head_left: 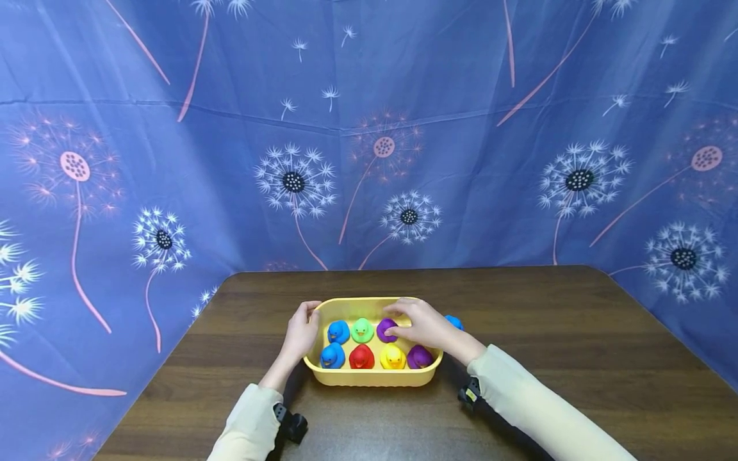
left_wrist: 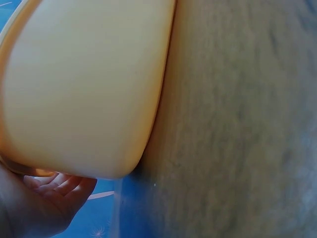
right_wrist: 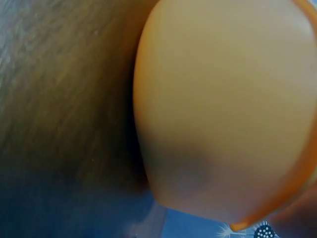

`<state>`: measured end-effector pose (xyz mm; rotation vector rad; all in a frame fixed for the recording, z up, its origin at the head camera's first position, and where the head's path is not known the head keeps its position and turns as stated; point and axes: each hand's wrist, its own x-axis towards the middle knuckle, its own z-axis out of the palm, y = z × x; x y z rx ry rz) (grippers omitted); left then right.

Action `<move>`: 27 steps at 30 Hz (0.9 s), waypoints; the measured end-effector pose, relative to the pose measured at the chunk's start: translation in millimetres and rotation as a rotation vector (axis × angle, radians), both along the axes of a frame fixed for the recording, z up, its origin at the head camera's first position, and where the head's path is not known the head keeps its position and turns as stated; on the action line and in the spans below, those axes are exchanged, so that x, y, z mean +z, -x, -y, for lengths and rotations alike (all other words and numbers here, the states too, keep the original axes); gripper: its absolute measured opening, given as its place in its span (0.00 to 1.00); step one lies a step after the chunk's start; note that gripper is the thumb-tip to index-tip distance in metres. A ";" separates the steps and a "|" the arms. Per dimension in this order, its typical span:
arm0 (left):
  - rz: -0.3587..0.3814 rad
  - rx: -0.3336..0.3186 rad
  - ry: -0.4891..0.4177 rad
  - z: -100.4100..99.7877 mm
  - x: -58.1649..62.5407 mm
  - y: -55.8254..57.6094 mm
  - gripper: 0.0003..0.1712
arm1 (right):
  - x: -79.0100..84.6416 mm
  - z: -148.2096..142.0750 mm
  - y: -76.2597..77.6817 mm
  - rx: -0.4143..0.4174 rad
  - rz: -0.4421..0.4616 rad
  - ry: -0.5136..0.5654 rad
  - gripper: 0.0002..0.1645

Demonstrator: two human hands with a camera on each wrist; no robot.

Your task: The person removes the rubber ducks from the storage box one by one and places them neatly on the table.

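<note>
Seven duck-shaped toys sit in one oblong yellow plastic tub (head_left: pixel 375 378) on the brown wood-grain table (head_left: pixel 553 358): two blue (head_left: pixel 332 356), two purple (head_left: pixel 419 358), one green (head_left: pixel 362 331), one red (head_left: pixel 361 357), one yellow (head_left: pixel 393 357). The left hand (head_left: pixel 301 331) grips the tub's left end. The right hand (head_left: pixel 425 326) reaches over the right side, thumb and fingers parted, thumb overlapping the rear purple duck; contact is unclear. Both forearms slant inward.

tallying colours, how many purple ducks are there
2, in the yellow basket: one purple duck at the right hand, another at the front row's right end. More may be hidden.
</note>
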<state>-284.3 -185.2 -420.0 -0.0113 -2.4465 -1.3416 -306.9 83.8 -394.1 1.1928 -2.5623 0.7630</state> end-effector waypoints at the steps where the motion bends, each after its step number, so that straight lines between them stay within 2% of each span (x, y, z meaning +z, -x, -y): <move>1: -0.001 -0.001 0.001 -0.1 -0.2 0.1 0.15 | -0.9 1.0 0.3 0.001 -0.001 -0.003 0.24; 10: 0.005 0.009 -0.004 -1.0 -0.6 -0.9 0.15 | -3.5 7.6 -0.9 -0.030 0.045 -0.015 0.26; 16: 0.005 0.006 -0.002 0.6 4.3 -1.2 0.15 | -0.2 10.9 -4.2 -0.047 0.104 -0.052 0.27; 21: 0.009 -0.001 -0.004 0.8 6.7 0.1 0.15 | 0.8 11.8 -5.6 -0.061 0.100 -0.090 0.27; 27: 0.010 -0.001 -0.011 -0.2 4.2 0.8 0.15 | -1.4 11.8 -5.0 -0.083 0.119 -0.141 0.26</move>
